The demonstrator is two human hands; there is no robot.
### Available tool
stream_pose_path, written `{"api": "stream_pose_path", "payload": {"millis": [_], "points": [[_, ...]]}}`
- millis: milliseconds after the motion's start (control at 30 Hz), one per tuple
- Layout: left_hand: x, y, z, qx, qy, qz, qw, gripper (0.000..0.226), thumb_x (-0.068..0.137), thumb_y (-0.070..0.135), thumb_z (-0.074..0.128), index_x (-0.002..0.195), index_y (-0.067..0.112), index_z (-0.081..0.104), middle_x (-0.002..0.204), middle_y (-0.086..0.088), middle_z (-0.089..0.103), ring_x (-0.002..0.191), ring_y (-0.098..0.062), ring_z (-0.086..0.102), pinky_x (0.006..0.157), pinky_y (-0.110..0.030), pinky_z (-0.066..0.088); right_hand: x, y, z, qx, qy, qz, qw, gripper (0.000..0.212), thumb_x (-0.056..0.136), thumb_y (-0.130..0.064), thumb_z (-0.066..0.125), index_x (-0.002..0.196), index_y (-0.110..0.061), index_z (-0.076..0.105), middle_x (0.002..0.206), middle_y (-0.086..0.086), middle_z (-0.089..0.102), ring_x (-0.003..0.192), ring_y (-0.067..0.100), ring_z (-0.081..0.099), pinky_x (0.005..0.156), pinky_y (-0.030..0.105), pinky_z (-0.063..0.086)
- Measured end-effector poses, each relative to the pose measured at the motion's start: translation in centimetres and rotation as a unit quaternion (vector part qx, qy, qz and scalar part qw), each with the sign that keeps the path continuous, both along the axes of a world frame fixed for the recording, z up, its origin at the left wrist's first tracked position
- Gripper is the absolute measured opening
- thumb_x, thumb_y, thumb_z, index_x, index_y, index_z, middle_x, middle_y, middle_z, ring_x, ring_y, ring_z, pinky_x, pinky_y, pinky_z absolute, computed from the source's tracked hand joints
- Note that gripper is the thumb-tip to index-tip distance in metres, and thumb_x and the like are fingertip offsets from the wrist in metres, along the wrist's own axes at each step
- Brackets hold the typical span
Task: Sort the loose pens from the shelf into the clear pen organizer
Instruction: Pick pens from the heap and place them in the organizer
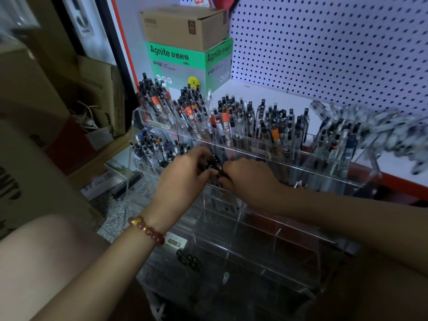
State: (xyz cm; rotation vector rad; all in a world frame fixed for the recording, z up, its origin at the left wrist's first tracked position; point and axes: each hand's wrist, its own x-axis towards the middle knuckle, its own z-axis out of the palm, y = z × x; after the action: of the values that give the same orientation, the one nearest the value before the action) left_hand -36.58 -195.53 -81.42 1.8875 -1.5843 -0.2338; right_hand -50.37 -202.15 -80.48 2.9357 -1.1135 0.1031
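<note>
Grips a bunch of pens [214, 162] in both hands at the middle tier of the clear pen organizer [301, 230], just right of that tier's packed left compartment. Curls left hand [185, 169] round the bunch from the organizer's left side, fingers [205, 155] bent and pressed together over the black caps. Closes right hand [249, 177] on the same bunch from the organizer's right side, fingers [228, 181] tucked under and pinching the barrels. Wears a bracelet [148, 230] of red and gold beads on the left wrist, in front of the organizer's left wall.

Shows back-row pens [185, 112] standing upright and crowded along the organizer's top tier, and middle-row pens [155, 147] filling the left compartment one step down. Leaves a few small black pieces [188, 259] in the organizer's low front-left compartment.

Catches a blurred clump of pens [382, 130] just right of the organizer, above the white shelf [266, 93]; cannot tell what it rests on. Frames a green box [185, 61] behind the organizer's left end, a cardboard box [185, 26] stacked on top, and a white pegboard [324, 42] behind the organizer's right half.
</note>
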Motion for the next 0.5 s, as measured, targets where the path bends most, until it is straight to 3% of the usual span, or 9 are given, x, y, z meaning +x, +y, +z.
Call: {"api": "stream_pose_path", "payload": {"millis": [233, 400, 500], "points": [[0.6, 0.1, -0.1, -0.006, -0.051, 0.007, 0.999, 0.036, 0.078, 0.027, 0.077, 0.109, 0.022, 0.061, 0.095, 0.002, 0.068, 0.087, -0.019, 0.065, 0.071, -0.038, 0.055, -0.1, 0.4, 0.2, 0.031, -0.09, -0.009, 0.995, 0.022, 0.1, -0.031, 0.043, 0.112, -0.015, 0.053, 0.097, 0.006, 0.065, 0.09, 0.026, 0.061, 0.062, 0.031, 0.036], [0.3, 0.2, 0.0, -0.041, -0.033, 0.018, 0.998, 0.028, 0.083, 0.033, 0.071, 0.108, 0.024, 0.062, 0.093, 0.007, 0.069, 0.083, -0.013, 0.064, 0.068, -0.031, 0.053, -0.6, 0.3, -0.4, 0.013, -0.05, -0.001, 0.999, 0.028, 0.099, -0.038, 0.045, 0.111, -0.015, 0.056, 0.1, 0.007, 0.065, 0.091, 0.027, 0.062, 0.066, 0.03, 0.037], [0.0, 0.3, 0.1, -0.069, -0.071, 0.02, 0.995, 0.019, 0.086, 0.031, 0.069, 0.103, 0.024, 0.066, 0.091, 0.004, 0.071, 0.081, -0.017, 0.066, 0.066, -0.033, 0.054, -0.9, 0.1, -0.4, 0.016, -0.038, 0.001, 0.999, 0.03, 0.099, -0.04, 0.045, 0.104, -0.014, 0.058, 0.094, 0.006, 0.065, 0.088, 0.026, 0.063, 0.066, 0.03, 0.04]]}}
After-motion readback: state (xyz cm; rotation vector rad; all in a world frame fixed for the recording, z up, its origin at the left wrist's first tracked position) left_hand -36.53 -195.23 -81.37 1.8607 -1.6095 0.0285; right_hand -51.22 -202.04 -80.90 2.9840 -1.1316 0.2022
